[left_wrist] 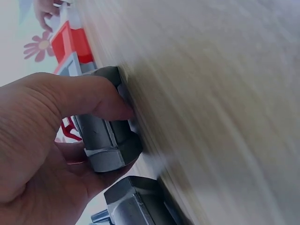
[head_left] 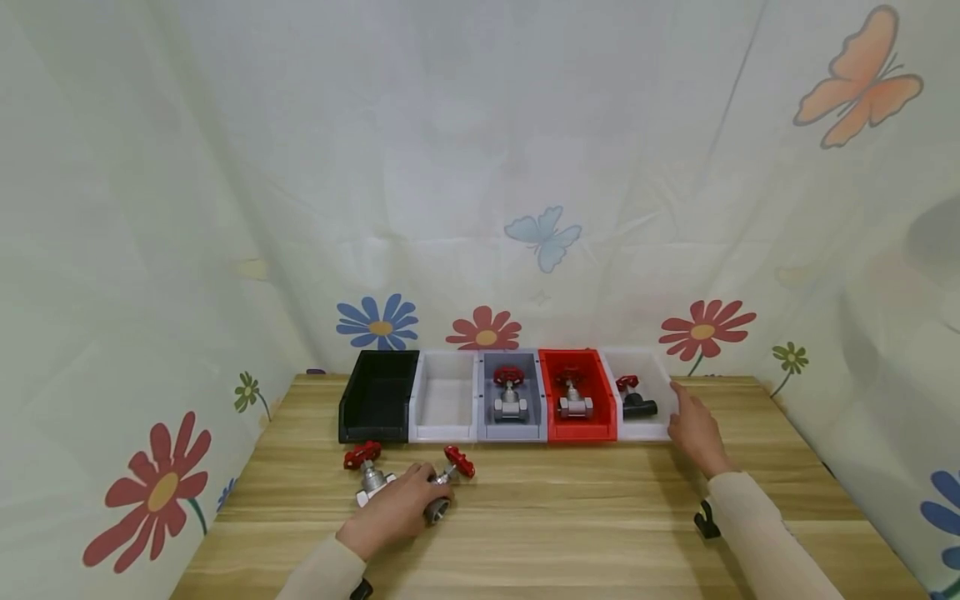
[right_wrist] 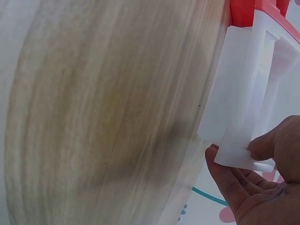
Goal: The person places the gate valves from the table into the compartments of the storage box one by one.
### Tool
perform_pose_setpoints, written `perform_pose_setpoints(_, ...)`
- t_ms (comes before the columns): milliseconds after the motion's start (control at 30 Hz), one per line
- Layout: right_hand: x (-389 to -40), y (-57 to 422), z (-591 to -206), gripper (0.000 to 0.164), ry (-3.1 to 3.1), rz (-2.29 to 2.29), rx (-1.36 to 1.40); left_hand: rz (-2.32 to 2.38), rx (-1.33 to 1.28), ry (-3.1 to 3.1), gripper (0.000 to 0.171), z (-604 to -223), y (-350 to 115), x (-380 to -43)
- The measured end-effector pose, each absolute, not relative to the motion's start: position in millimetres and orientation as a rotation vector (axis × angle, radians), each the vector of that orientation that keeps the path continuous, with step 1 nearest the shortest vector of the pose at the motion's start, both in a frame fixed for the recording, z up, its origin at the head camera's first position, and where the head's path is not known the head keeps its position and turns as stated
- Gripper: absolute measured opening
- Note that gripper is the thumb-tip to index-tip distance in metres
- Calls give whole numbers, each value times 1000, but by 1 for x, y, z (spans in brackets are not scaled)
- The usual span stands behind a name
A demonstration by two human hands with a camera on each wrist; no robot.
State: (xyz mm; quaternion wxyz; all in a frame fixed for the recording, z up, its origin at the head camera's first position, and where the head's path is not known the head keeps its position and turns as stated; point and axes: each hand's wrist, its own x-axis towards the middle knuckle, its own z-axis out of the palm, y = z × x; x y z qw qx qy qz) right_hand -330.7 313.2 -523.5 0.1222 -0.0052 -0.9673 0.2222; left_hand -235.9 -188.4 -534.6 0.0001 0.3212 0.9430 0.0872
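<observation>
Near the front of the bins, my left hand (head_left: 397, 510) grips a valve with a red handwheel (head_left: 460, 461). In the left wrist view its metal body (left_wrist: 105, 159) lies between my thumb and fingers, low over the table. Just left of that hand is a second valve (head_left: 369, 477), partly hidden behind it. My right hand (head_left: 699, 429) pinches the side wall of the rightmost white bin (head_left: 643, 432), thumb on one face and fingers on the other in the right wrist view. Inside this bin lies a dark-bodied valve (head_left: 639, 406) with a red handwheel.
Left of it, the row holds a red bin (head_left: 581, 433) and a grey bin (head_left: 512, 433), each with a silver valve standing inside, then another white bin (head_left: 444, 432) and a black bin (head_left: 375, 429). A floral curtain (head_left: 420, 167) hangs behind the wooden table (head_left: 570, 517).
</observation>
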Motion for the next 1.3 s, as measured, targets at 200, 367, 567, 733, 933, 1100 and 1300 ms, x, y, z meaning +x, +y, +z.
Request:
perform_pose_setpoints(200, -331, 311, -523, 57, -2841, 664, -36, 263, 1036, 2979, 44, -534, -187, -236)
perform_pose_setpoints(367, -331, 310, -522, 57, -2838, 657, -28, 270, 1002, 2976, 44, -533, -186, -236)
perform_pose_setpoints(567, -331, 311, -522, 57, -2819, 647, -13, 278, 961, 3004, 48, -528, -184, -236)
perform_pose_setpoints(733, -330, 311, -522, 57, -2803, 638, -3, 303, 951, 3015, 46, -521, -184, -237)
perform_pose_setpoints(933, -329, 311, -523, 57, -2816, 645, -14, 360, 856, 3005, 46, -513, -186, -237)
perform_pose_setpoints(1100, -329, 311, -522, 57, -2826, 650, -27, 372, 872, 3055, 44, -506, -187, -238)
perform_pose_setpoints(1300, -329, 311, -522, 57, -2828, 660, -35, 377, 814, 3080, 43, -499, -188, -239)
